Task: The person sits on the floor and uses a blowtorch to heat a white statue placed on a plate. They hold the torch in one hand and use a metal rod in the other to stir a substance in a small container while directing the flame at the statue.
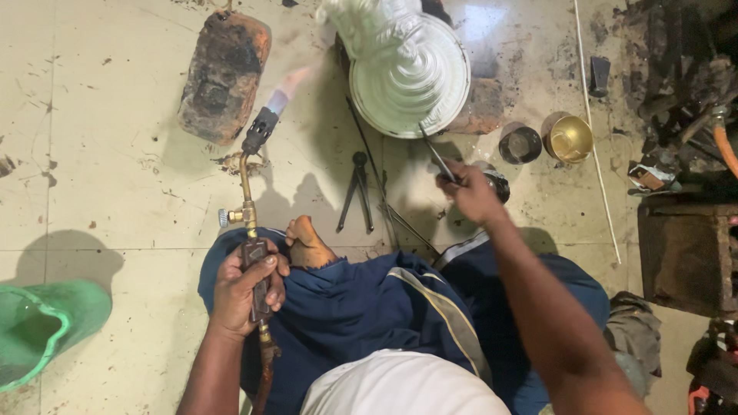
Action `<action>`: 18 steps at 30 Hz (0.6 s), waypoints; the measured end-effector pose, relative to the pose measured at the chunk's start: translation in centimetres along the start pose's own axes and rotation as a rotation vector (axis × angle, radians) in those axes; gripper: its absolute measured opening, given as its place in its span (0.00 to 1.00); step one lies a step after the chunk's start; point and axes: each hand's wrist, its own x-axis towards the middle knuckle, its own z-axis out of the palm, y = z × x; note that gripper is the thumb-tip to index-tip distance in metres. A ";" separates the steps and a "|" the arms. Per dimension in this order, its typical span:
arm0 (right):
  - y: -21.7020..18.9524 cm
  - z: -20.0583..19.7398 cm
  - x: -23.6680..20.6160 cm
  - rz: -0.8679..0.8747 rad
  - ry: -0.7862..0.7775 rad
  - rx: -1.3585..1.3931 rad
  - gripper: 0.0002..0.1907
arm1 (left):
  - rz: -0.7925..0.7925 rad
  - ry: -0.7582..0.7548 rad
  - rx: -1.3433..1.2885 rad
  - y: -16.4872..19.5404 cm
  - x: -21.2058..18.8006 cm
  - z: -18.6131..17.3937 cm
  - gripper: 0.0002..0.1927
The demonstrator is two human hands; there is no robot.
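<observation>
**Lit torch in one hand, thin rod in the other, over a white ornate piece on the floor**

The left hand [247,288] has its grip closed around the handle of a gas torch [250,192], fingers wrapped over the dark grip section just below the brass valve. The torch's bent brass neck rises from the hand to a black nozzle, and a pale blue-to-pink flame leaves the nozzle, pointing up and to the right. The right hand [470,192] is closed in a pinch on a thin metal rod [437,154], whose far end reaches the lower rim of a white ornate metal piece [407,73] with a round ribbed base standing on the tiled floor [115,169].

The flame tip is near the white piece's left side but apart from it. A scorched brick [223,73] lies just left of the flame. Dark tongs [357,192] lie on the floor between the two hands, beside the person's bare foot [307,242]. To the right of the white piece stand a small dark cup [520,144] and a brass bowl [570,138]. A green bucket [46,327] sits at the far left edge.
</observation>
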 end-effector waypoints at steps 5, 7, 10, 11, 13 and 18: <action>-1.3 -4.1 0.3 0.122 -0.086 -0.145 0.16 | -0.003 0.004 0.002 -0.1 0.1 -0.1 0.10; -1.7 -5.8 0.8 0.163 -0.140 -0.042 0.23 | -0.004 0.011 0.004 -0.2 0.2 -0.2 0.10; -1.5 -7.5 1.2 0.013 -0.192 -0.129 0.14 | 0.004 0.009 0.017 -0.4 0.2 -0.2 0.10; -1.4 -8.1 1.1 0.030 -0.192 -0.091 0.18 | 0.004 0.001 0.017 -0.5 0.4 -0.1 0.10; -1.4 -8.8 1.7 0.050 -0.209 -0.012 0.27 | 0.019 0.002 0.016 -0.5 0.3 -0.1 0.10; -1.7 -13.3 2.8 0.077 -0.229 -0.061 0.27 | 0.006 0.003 0.023 -0.3 0.2 -0.2 0.10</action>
